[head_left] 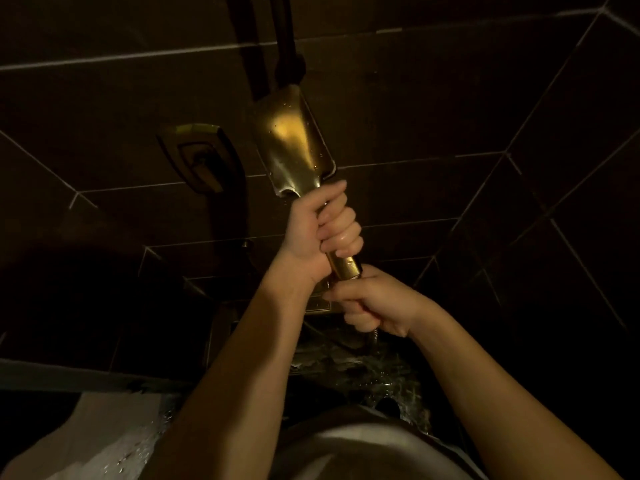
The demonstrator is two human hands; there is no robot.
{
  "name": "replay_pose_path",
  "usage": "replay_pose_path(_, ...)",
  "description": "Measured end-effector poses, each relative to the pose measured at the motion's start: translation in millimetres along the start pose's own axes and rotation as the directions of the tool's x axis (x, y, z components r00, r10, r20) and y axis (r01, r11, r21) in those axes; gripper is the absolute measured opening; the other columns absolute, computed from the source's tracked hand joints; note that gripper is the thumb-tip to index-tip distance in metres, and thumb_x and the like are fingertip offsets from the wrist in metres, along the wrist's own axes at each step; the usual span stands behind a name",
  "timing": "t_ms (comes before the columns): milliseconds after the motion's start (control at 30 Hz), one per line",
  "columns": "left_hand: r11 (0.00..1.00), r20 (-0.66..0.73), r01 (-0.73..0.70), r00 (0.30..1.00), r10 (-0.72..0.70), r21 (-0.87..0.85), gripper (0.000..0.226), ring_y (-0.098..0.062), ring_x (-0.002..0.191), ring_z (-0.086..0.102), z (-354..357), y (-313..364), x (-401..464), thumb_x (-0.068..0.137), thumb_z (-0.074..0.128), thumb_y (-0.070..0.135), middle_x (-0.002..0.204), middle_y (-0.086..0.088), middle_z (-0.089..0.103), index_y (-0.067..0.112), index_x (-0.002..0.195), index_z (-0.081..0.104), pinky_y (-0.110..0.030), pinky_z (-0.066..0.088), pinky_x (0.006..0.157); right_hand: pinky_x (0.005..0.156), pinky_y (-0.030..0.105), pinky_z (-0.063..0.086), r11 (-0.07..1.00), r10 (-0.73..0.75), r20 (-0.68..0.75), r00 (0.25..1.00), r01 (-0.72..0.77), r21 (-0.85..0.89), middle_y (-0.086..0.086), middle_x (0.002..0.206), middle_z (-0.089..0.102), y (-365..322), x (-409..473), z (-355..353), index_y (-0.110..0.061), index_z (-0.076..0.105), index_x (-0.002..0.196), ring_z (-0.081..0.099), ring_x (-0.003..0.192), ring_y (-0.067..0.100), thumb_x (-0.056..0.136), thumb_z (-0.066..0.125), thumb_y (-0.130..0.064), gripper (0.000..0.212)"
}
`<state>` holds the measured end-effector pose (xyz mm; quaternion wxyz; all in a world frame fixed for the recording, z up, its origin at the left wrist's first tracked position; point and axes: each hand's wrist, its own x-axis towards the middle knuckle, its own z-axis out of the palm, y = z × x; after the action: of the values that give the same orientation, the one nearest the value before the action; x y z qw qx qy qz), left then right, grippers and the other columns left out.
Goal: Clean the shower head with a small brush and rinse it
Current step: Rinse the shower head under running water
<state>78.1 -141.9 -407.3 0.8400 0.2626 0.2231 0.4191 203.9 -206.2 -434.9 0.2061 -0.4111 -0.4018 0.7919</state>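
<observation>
A brass-coloured hand shower head [294, 140] with a flat rectangular head is held upright in front of the dark tiled wall, wet with droplets. My left hand [318, 230] is wrapped tightly around its handle just below the head. My right hand [374, 303] grips the bottom end of the handle where the metal hose [373, 337] joins. A dark vertical rail [285, 39] with a holder sits right above the head. No brush is visible in the frame.
A brass wall fitting [201, 157] is mounted to the left of the head. A brass mixer body [320, 304] shows behind my wrists. Wet floor [363, 372] glistens below. A pale surface [114, 441] with droplets lies at lower left. Dark tiles surround everything.
</observation>
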Motion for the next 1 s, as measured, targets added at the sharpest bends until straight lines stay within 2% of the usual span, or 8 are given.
replay_pose_path(67, 0.996, -0.244, -0.055, 0.967, 0.07, 0.066, 0.056, -0.01, 0.029, 0.023, 6, -3, 0, 0.096, 0.055, 0.024, 0.035, 0.005, 0.026, 0.019, 0.044, 0.035, -0.021, 0.02, 0.036, 0.041, 0.027, 0.019, 0.983, -0.074, -0.215, 0.974, 0.035, -0.18, 0.003, 0.053, 0.041, 1, 4, 3, -0.015, 0.053, 0.073, 0.032, 0.04, 0.013, 0.087, 0.056, -0.007, 0.016)
replay_pose_path(167, 0.985, -0.523, -0.125, 0.836, 0.168, 0.116, 0.052, -0.012, 0.036, 0.023, 16, -11, 0, 0.095, 0.059, 0.022, 0.042, 0.005, 0.029, 0.021, 0.048, 0.038, -0.027, 0.019, 0.042, 0.052, 0.032, 0.038, 0.903, -0.247, -0.463, 0.851, 0.029, -0.428, -0.001, 0.057, 0.053, 6, 13, 7, -0.018, 0.058, 0.067, 0.049, 0.049, 0.014, 0.083, 0.057, -0.012, 0.018)
replay_pose_path(333, 0.966, -0.666, -0.198, 0.7, 0.257, 0.164, 0.049, -0.011, 0.039, 0.025, 23, -16, 1, 0.097, 0.06, 0.022, 0.047, 0.004, 0.032, 0.023, 0.051, 0.041, -0.026, 0.025, 0.042, 0.052, 0.033, 0.044, 0.83, -0.368, -0.521, 0.77, 0.02, -0.557, -0.001, 0.06, 0.061, 12, 19, 10, -0.02, 0.057, 0.065, 0.056, 0.053, 0.015, 0.081, 0.056, -0.011, 0.019)
replay_pose_path(533, 0.885, -0.339, -0.313, 0.837, 0.428, 0.345, 0.026, -0.021, 0.05, 0.057, 14, -9, -11, 0.093, 0.062, 0.025, 0.054, -0.004, 0.051, 0.013, 0.071, 0.058, -0.031, 0.052, 0.057, 0.059, 0.035, 0.042, 0.867, -0.359, -0.346, 0.867, 0.172, -0.468, 0.003, 0.061, 0.053, -9, 9, 7, -0.007, 0.061, 0.077, 0.05, 0.054, 0.017, 0.084, 0.058, -0.01, 0.008)
replay_pose_path(667, 0.909, -0.034, -0.326, 0.938, 0.346, 0.259, 0.017, -0.026, 0.067, 0.071, 15, 7, -19, 0.088, 0.059, 0.024, 0.061, -0.006, 0.064, 0.008, 0.088, 0.063, -0.035, 0.059, 0.064, 0.041, 0.023, 0.026, 0.93, -0.235, -0.065, 0.97, 0.205, -0.306, 0.001, 0.049, 0.038, -21, -3, 7, -0.008, 0.053, 0.072, 0.032, 0.038, 0.014, 0.085, 0.059, -0.005, 0.014)
replay_pose_path(800, 0.968, 0.211, -0.232, 0.955, 0.208, 0.096, 0.032, -0.01, 0.034, 0.051, 10, 16, -24, 0.084, 0.076, 0.033, 0.041, 0.003, 0.052, 0.012, 0.062, 0.064, -0.025, 0.049, 0.045, 0.038, 0.025, 0.019, 0.967, -0.141, 0.082, 0.987, 0.155, -0.203, 0.005, 0.05, 0.032, -22, -4, 6, -0.011, 0.041, 0.059, 0.026, 0.037, 0.015, 0.086, 0.057, -0.003, 0.033)
replay_pose_path(900, 0.955, -0.04, -0.23, 0.97, 0.241, 0.187, 0.055, -0.009, 0.028, 0.033, 20, 12, -19, 0.094, 0.065, 0.033, 0.035, 0.007, 0.034, 0.017, 0.045, 0.047, -0.021, 0.033, 0.036, 0.043, 0.029, 0.026, 0.937, -0.203, -0.167, 0.965, 0.142, -0.318, 0.005, 0.051, 0.039, -16, 2, 11, -0.012, 0.047, 0.064, 0.034, 0.041, 0.016, 0.083, 0.058, -0.008, 0.021)
replay_pose_path(1000, 0.931, -0.476, -0.283, 0.802, 0.361, 0.23, 0.051, -0.012, 0.037, 0.028, 37, 1, -15, 0.093, 0.068, 0.03, 0.043, 0.004, 0.031, 0.018, 0.051, 0.041, -0.026, 0.029, 0.042, 0.049, 0.031, 0.04, 0.785, -0.441, -0.478, 0.76, 0.068, -0.616, -0.002, 0.058, 0.058, -10, 11, 13, -0.016, 0.055, 0.065, 0.052, 0.049, 0.013, 0.083, 0.057, -0.012, 0.019)
